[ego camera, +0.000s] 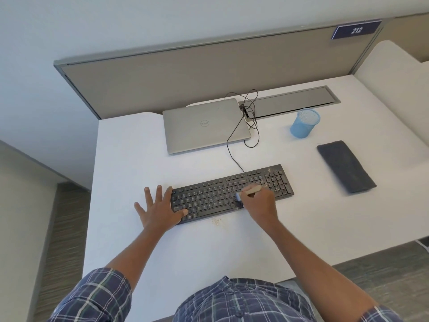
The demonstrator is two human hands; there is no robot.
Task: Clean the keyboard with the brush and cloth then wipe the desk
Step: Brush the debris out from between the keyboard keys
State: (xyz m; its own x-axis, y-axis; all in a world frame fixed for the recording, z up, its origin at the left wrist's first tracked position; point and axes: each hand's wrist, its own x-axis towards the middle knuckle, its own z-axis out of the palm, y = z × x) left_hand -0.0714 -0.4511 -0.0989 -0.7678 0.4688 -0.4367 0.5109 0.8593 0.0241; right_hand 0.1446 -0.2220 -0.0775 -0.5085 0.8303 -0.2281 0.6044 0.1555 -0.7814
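While the right grip [260,202] pinches the brush [247,192], bristles down on the keyboard [209,196] right of the letter keys' middle, the left grip [160,209] lies flat with fingers spread, pressing the keyboard's left end onto the table [130,159]. Brushing stage, judged partway: crumbs [272,180] show on the number pad and loose specks [217,221] lie on the table just in front of the keyboard. Cloth [346,167] sits folded, untouched, well right of the keyboard. Left to do, by my read: finish brushing, cloth pass on keys, wipe table. Closed laptop [204,125] and blue mesh cup [304,123] sit behind.
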